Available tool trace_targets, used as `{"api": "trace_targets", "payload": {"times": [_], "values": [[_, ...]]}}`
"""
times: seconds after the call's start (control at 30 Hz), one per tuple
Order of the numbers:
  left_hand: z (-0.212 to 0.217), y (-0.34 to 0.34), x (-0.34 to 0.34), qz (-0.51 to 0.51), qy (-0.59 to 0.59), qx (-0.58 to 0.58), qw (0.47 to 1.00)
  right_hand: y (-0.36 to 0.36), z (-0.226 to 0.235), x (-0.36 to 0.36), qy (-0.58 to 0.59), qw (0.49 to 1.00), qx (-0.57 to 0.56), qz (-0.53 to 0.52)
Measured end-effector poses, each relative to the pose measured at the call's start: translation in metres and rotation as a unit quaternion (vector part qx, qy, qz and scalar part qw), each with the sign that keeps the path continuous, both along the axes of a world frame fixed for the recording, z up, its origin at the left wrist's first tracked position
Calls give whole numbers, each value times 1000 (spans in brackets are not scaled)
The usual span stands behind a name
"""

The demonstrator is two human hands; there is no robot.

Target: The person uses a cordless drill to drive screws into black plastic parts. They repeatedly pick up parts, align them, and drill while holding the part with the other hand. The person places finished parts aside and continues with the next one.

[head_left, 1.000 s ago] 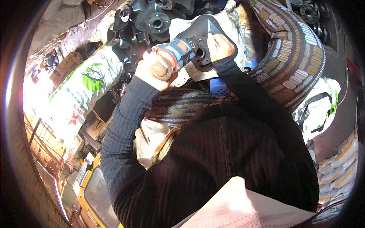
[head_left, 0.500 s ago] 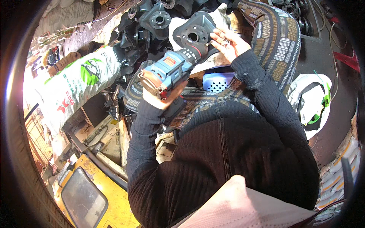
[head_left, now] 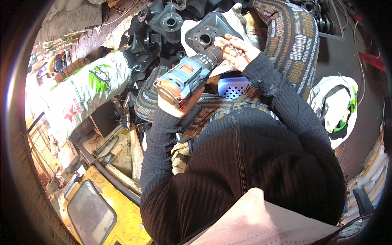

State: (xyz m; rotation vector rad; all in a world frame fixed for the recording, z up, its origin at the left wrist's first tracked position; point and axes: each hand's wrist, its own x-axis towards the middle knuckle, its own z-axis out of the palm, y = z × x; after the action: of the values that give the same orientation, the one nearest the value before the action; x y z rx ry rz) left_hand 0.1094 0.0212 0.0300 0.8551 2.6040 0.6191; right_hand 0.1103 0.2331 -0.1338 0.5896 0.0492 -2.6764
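The left hand (head_left: 176, 107) is wrapped tight around the grip of a blue and grey cordless drill (head_left: 188, 78), which points up and away toward a black cast flange plate (head_left: 207, 33). The right hand (head_left: 237, 50) sits at the drill's nose, fingers pinched together at the chuck (head_left: 214, 54); something small and thin seems to be between the fingertips, but it is too small to name. The step in hand looks like fitting or adjusting a bit at the chuck, just short of the plate's centre hole. By my judgement the next move calls for the right hand to come clear of the chuck and for the drill's nose to be lined up square with a hole in the plate.

The plate is dark, square-cornered, with a round raised hub and small bolt holes around it. It rests tilted on a white cloth at the near edge of a pile of similar black castings (head_left: 163, 28), touching them. A blue perforated basket (head_left: 232, 86) lies just below the drill, on the person's patterned lap.
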Motion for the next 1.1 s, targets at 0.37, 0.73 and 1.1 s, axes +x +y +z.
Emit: {"api": "trace_targets", "payload": {"times": [0.37,0.73,1.1], "values": [[2,0,-13,-43,41,-54,997,-9,-5,-1,-6,998,54,42],[-13,-12,-34,-38,31,-78,996,-19,-38,10,-125,979,162,25],[-14,-20,-30,-44,53,-25,997,-32,-18,-6,-146,981,48,120]]}}
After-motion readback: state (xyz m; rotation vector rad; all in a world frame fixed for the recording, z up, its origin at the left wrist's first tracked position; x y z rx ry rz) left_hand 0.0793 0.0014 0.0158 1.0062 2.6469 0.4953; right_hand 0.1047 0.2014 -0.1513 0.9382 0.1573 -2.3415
